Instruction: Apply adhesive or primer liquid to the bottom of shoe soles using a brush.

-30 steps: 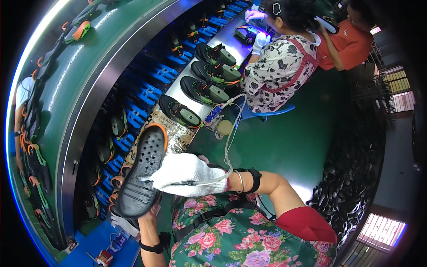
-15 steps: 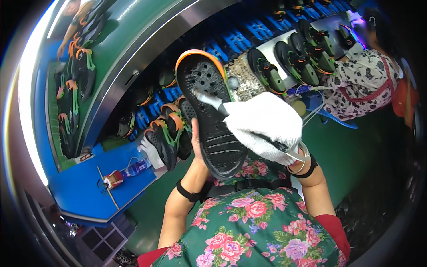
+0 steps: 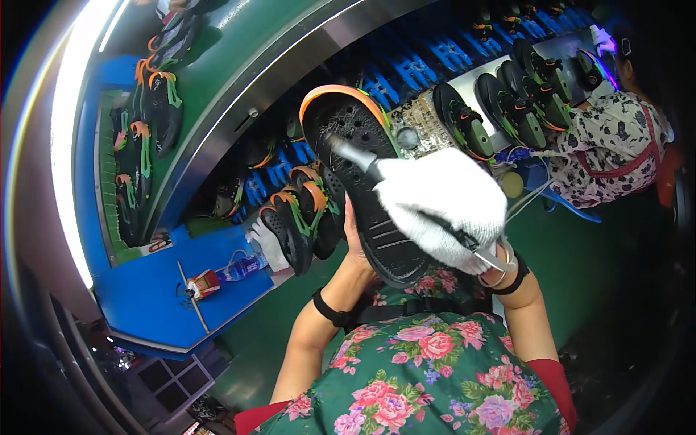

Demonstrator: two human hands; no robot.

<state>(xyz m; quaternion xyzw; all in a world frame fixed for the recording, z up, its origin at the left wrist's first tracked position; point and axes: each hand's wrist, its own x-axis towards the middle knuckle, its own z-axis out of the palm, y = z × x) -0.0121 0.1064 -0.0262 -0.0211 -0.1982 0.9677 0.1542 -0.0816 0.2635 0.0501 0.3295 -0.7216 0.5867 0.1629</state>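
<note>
A black shoe (image 3: 366, 210) with an orange and green rim stands tilted before me, its dark underside facing up. Holes dot the far end and ridges cross the near end; the surface looks shiny. My left hand (image 3: 354, 235), bare, grips it from its left edge, with most fingers hidden behind. My right hand (image 3: 446, 206), in a white knit glove, is closed around a brush (image 3: 351, 156) with a pale metal neck. The bristle tip touches the underside among the holes near the far end.
Similar shoes (image 3: 290, 232) sit just left. Behind runs a conveyor of blue racks (image 3: 413, 69); more shoes (image 3: 460, 123) lie on a plate at right, near a person in a patterned garment (image 3: 602, 152). A blue table (image 3: 145, 290) holds a bottle (image 3: 243, 268) and a stick.
The brush tip has moved slightly toward the shoe's far end. The whole view has shifted, so the surroundings appear farther right. Both hands keep their hold.
</note>
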